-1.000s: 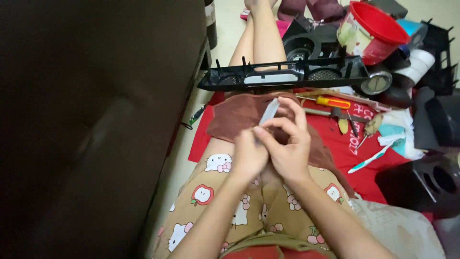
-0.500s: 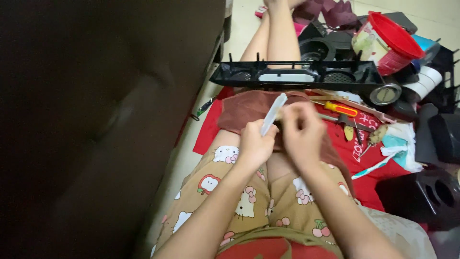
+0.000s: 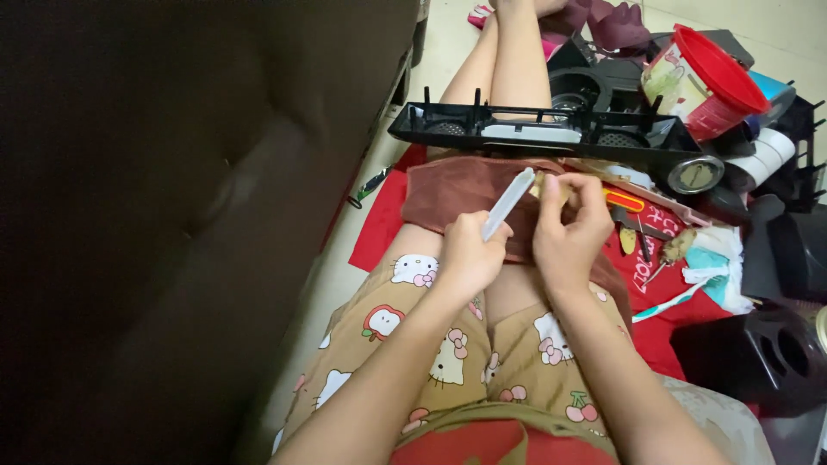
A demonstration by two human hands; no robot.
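- Left hand (image 3: 465,258) curled shut around the lower end of a pale flat strip (image 3: 508,203); strip slanting up and to the right, upper end free — just short of the right hand.
- Right hand (image 3: 570,232) fingers bent and pressed together, pinching a small yellowish bit (image 3: 544,183) at the fingertips; too small to tell what.
- Both hands held close together over the lap, above a brown cloth (image 3: 448,191) draped across the thighs.
- Patterned shorts (image 3: 448,344) below the wrists, legs stretched out ahead.
- Black plastic frame (image 3: 534,129) lying across the shins, past the cloth's far edge, a light panel in its middle.
- Red mat (image 3: 379,226) on the floor under the legs — at its right side an orange-handled tool (image 3: 624,200), a toothbrush (image 3: 676,299) and small scraps.
- Red bucket (image 3: 711,79) tipped on its side at the far right, near a round gauge (image 3: 694,173) by the frame's right end.
- Dark sofa (image 3: 172,215) filling the left side.
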